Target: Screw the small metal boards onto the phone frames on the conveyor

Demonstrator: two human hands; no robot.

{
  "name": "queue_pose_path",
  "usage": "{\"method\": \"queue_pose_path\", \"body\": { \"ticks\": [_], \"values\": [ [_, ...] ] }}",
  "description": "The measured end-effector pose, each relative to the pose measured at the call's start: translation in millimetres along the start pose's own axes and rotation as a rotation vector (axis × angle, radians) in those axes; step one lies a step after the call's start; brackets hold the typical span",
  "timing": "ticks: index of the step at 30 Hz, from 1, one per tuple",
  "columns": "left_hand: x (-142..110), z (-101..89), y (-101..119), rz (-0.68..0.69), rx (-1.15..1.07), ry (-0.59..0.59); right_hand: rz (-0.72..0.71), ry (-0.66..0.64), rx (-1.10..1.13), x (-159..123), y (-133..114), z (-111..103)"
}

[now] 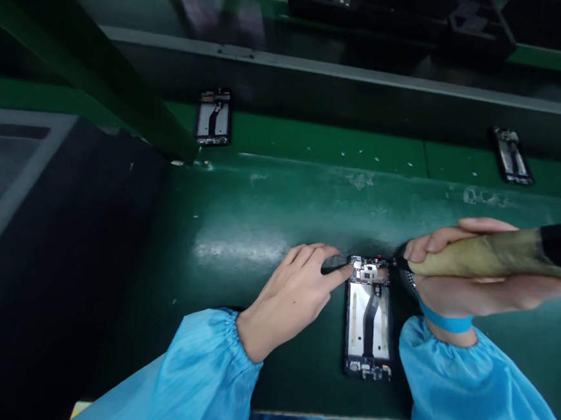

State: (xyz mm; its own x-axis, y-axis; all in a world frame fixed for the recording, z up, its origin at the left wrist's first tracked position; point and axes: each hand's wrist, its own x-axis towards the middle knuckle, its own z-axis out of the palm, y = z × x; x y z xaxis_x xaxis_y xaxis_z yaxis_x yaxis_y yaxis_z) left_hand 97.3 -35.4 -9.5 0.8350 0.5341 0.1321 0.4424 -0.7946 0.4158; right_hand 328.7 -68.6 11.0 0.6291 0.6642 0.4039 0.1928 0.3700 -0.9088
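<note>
Open phone frame (367, 316) lies flat on the green desk (271, 211), between both wrists. Left hand (292, 296): fingers extended, not gripping, index tip pressing the frame's top edge. Right hand (465, 273): fingers closed around a powered screwdriver (492, 255), its tip at the same top edge.

I see loose shiny light-blue sleeves (195, 365) with gathered elastic cuffs, a blue wristband (447, 322) on my right wrist; bare hands.
</note>
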Motion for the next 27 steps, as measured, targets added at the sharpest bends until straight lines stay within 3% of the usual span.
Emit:
{"method": "queue_pose_path", "body": {
  "ticks": [6,22,27],
  "values": [
    [-0.4,0.4,-0.5,0.010,0.005,0.003,-0.038,0.044,0.055,-1.0,2.3,6.2],
    [0.3,0.5,0.2,-0.007,0.006,-0.015,-0.039,-0.111,0.104,-1.5,5.6,-2.5],
    [-0.5,0.8,-0.7,0.005,0.017,-0.010,-0.047,-0.034,0.065,2.0,1.8,4.7]
  ]
}}
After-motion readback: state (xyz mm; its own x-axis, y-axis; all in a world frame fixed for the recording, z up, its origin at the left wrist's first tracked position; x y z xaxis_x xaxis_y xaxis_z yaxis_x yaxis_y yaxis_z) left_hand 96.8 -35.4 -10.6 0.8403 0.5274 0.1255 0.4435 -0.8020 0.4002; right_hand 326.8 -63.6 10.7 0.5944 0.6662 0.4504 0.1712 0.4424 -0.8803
